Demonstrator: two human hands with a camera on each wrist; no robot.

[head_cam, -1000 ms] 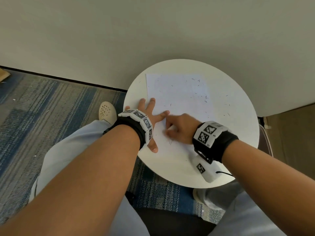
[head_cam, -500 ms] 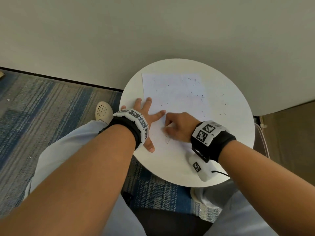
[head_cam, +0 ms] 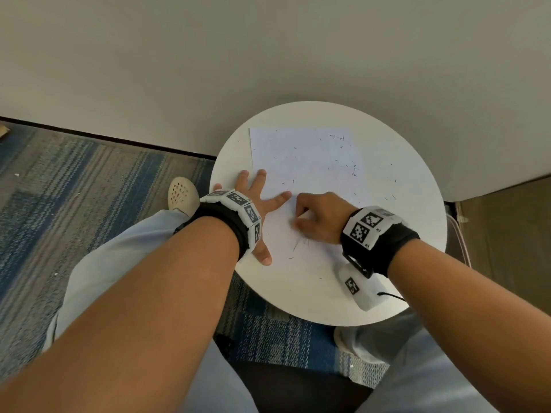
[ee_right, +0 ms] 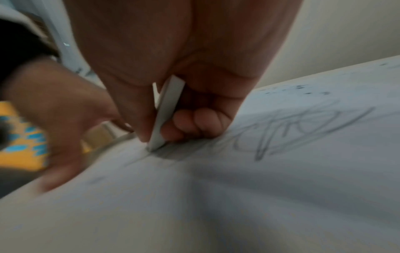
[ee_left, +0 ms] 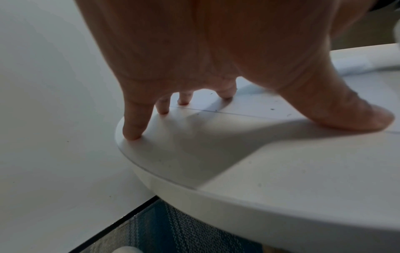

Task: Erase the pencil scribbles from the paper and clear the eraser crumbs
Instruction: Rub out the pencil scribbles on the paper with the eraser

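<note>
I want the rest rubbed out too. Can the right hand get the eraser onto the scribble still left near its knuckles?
Probably yes: the right hand pinches the eraser tip-down on the paper, and the remaining scribble lies uncovered right beside it.

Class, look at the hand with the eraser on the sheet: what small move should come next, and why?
Probably a short rub toward the remaining pencil scribble. The right hand pinches the eraser with its tip on the paper, and dark lines lie just beside it. The left hand presses the sheet flat, so it should hold.
</note>
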